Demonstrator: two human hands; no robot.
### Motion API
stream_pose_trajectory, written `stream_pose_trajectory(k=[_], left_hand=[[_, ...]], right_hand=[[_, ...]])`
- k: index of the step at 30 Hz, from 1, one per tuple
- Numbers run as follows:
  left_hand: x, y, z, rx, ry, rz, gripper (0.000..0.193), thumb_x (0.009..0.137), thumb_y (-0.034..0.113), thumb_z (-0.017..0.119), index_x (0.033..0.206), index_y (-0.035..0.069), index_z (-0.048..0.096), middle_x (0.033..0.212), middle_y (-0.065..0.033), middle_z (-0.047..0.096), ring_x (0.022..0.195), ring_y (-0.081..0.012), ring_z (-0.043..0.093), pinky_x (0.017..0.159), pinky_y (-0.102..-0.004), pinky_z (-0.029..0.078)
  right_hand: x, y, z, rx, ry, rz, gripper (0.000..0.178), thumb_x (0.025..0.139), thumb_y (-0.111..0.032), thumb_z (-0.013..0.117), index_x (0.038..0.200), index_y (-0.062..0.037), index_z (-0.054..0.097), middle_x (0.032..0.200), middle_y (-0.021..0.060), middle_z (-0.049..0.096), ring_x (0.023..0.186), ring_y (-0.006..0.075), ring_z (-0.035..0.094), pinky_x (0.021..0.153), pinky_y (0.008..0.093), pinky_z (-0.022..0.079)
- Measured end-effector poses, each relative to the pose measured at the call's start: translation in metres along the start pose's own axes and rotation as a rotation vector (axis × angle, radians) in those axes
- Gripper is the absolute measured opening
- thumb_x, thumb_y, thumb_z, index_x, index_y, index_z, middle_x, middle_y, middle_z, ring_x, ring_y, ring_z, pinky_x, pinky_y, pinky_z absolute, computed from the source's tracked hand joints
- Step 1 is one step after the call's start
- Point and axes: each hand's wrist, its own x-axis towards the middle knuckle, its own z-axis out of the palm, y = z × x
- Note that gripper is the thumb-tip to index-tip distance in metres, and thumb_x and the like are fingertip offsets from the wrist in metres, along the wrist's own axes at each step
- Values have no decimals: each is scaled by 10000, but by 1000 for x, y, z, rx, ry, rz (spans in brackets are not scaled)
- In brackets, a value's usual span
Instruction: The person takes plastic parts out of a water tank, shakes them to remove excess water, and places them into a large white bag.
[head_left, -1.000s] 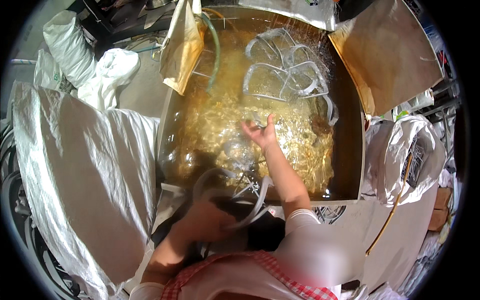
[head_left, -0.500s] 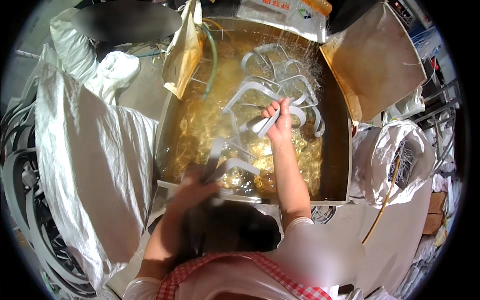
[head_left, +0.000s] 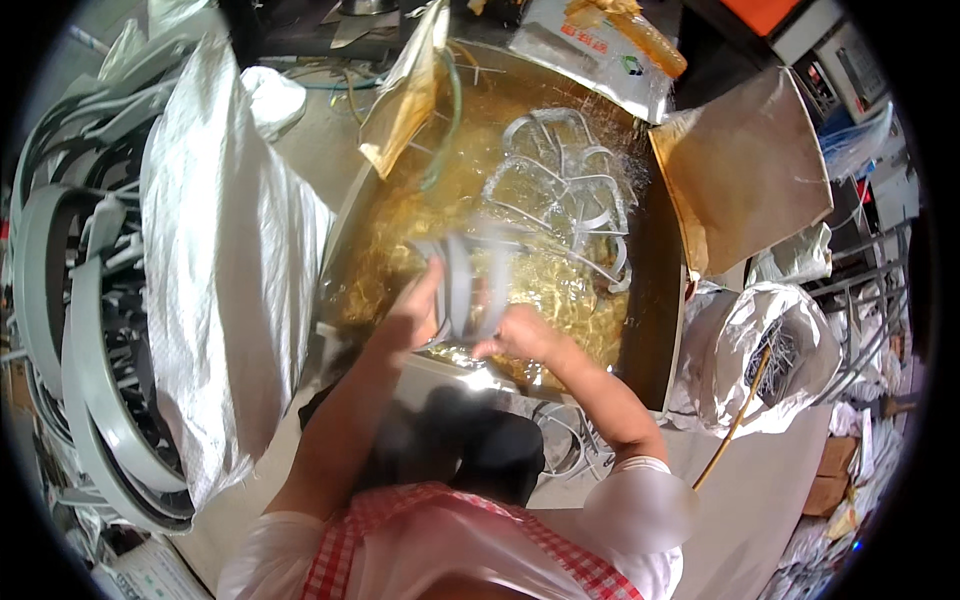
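Over the near part of a tank of yellowish liquid, I hold a bundle of grey curved strips (head_left: 462, 285), smeared by motion. My left hand (head_left: 420, 305) is closed around its left side. At the lower right of the bundle, my right hand (head_left: 520, 332) grips its edge, though some of its fingers are hidden behind the strips. Farther back, several similar grey curved frames (head_left: 570, 190) lie in the liquid, where drops splash near the right wall. The tank (head_left: 672, 350) has a thin metal rim.
A large white woven sack (head_left: 225, 270) stands left of the tank, beside stacked grey curved frames (head_left: 110, 390). On the right, a white bag (head_left: 715, 360) contains thin grey pieces and a stick (head_left: 730, 430). A stained board (head_left: 745, 190) leans at the back right; a green hose (head_left: 447, 140) dips into the tank.
My right hand has let go of the piece over the frames and come back toward me to the bundle. My left hand has raised the grey strips over the liquid. The view has turned slightly.
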Motion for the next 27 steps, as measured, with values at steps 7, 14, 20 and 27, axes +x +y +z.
stream_pose_trajectory(k=[7, 14, 20, 27], left_hand=[[-13, 4, 16, -82, -92, 5, 653, 764, 417, 648, 1217, 10, 413, 1129, -185, 533, 937, -283, 580, 810, -427, 490], [-11, 11, 17, 99, -164, 6, 513, 707, 112, 653, 1151, -25, 435, 1007, -155, 591, 905, -239, 599, 817, -347, 489], [-26, 17, 23, 339, -371, -146, 592, 668, 70, 686, 1187, -35, 421, 982, -136, 602, 927, -234, 593, 836, -360, 468], [-30, 29, 23, 54, -463, -359, 595, 670, 148, 741, 1173, -27, 476, 932, -111, 622, 872, -188, 594, 797, -310, 456]], right_hand=[[6, -44, -47, -83, -308, 147, 599, 661, -558, 631, 945, -31, 640, 932, 163, 613, 876, 329, 584, 777, 389, 457], [-10, -24, -71, 321, 340, 198, 527, 602, -299, 769, 1046, -67, 606, 1108, 153, 556, 1029, 283, 526, 877, 366, 414], [31, -19, -104, -460, 763, -196, 647, 665, -209, 731, 1248, -117, 465, 1102, 159, 572, 1043, 290, 547, 860, 359, 438], [50, 6, -78, 357, 207, -83, 487, 730, -74, 644, 1196, -85, 505, 1118, 106, 581, 1009, 204, 561, 885, 315, 439]])
